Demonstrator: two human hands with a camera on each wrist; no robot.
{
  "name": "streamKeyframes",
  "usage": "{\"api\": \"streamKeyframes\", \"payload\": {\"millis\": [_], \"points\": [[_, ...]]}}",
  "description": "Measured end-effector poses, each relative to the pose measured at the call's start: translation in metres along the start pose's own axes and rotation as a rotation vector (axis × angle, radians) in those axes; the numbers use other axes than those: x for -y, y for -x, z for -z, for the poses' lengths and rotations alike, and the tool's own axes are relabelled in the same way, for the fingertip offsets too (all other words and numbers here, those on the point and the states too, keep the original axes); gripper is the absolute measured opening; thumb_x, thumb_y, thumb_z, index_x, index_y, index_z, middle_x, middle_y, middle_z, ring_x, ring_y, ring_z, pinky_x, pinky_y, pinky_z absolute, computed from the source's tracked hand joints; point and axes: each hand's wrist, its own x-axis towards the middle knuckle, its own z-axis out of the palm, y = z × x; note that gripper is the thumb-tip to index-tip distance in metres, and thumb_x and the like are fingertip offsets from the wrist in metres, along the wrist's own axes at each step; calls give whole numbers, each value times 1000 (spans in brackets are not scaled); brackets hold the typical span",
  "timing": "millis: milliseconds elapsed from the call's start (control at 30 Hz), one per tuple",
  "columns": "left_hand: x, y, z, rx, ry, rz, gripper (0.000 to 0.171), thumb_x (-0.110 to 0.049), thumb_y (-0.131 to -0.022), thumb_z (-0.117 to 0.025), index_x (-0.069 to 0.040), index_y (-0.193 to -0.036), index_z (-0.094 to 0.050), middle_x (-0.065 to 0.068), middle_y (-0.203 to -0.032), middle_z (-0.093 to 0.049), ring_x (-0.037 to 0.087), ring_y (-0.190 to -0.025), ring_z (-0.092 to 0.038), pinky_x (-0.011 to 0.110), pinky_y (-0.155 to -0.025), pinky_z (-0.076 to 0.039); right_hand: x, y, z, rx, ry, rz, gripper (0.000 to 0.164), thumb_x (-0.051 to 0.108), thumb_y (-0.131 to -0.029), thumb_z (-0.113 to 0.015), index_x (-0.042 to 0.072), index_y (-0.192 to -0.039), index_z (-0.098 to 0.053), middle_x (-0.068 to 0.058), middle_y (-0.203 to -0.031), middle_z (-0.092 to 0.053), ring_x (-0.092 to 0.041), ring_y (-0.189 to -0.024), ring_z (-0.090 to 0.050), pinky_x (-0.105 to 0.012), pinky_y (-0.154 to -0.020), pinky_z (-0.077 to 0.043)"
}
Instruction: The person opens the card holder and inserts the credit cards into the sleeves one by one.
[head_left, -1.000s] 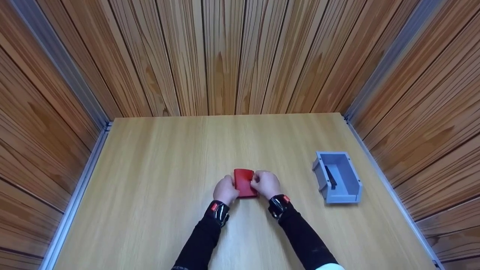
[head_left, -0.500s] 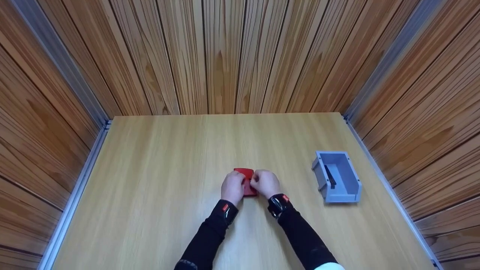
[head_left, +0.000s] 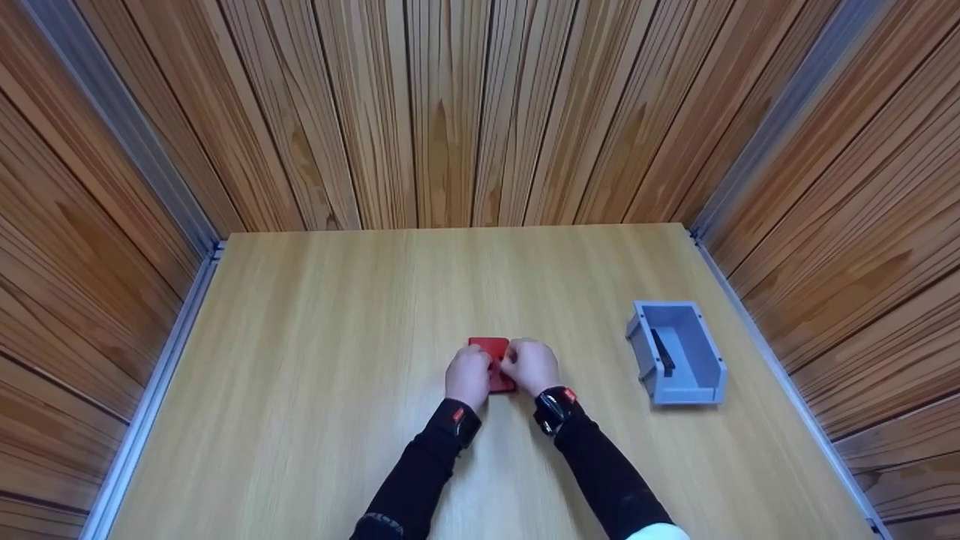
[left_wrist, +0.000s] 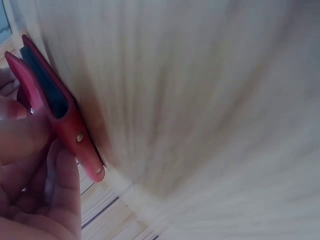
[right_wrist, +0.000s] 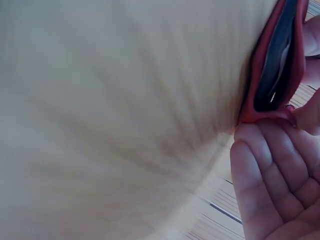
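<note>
A small red wallet [head_left: 491, 346] lies on the table in front of me, between both hands. In the left wrist view the wallet [left_wrist: 76, 129] shows a dark pocket and small brass studs, its sides standing slightly apart. My left hand [head_left: 468, 376] reaches over its left side, fingers curled on the upper cover. My right hand [head_left: 533, 367] pinches the right edge, thumb against bent fingers. Seen from the right wrist, the wallet's tab [right_wrist: 280, 116] sits between thumb and fingers. The hands hide the wallet's middle in the head view.
To the right stands a blue-grey plastic bin [head_left: 709, 352] with a thin black strip [head_left: 663, 352] inside. The wooden table [head_left: 337, 315] is bounded by plank walls [head_left: 450, 112] at the back and both sides, with metal rails along its side edges.
My left hand has moved right and slightly forward, from the wallet's left edge onto its upper cover, close to the right hand. The right hand has stayed nearly in place.
</note>
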Motion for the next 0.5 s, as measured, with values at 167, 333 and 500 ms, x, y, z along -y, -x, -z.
{"api": "streamKeyframes", "payload": {"millis": [167,333,500], "points": [[-3,-2,-1,-14,-3,19,15,-1,-74,-72,-6,-63,-64,8,-75,-58,29,-72,-60,39,-65,-50,-3,0,-1,-28,-16,1,16,7,-71,-68,13,-61,-56,5,-59,-52,-14,-56,-49,-31,-53,-39],[-6,-3,-1,-3,-40,15,15,-1,-81,-64,-5,-67,-67,9,-77,-59,29,-73,-61,39,-64,-50,-8,1,1,-26,-74,-65,13,8,-71,-69,12,-64,-58,5,-61,-54,-15,-58,-50,-33,-56,-41],[-7,-3,0,13,-108,11,18,-1,-85,-58,-5,-74,-72,10,-79,-60,28,-74,-61,39,-64,-52,-12,1,4,-9,-137,-141,12,10,-73,-72,11,-68,-61,5,-65,-57,-16,-63,-52,-34,-62,-43]]}}
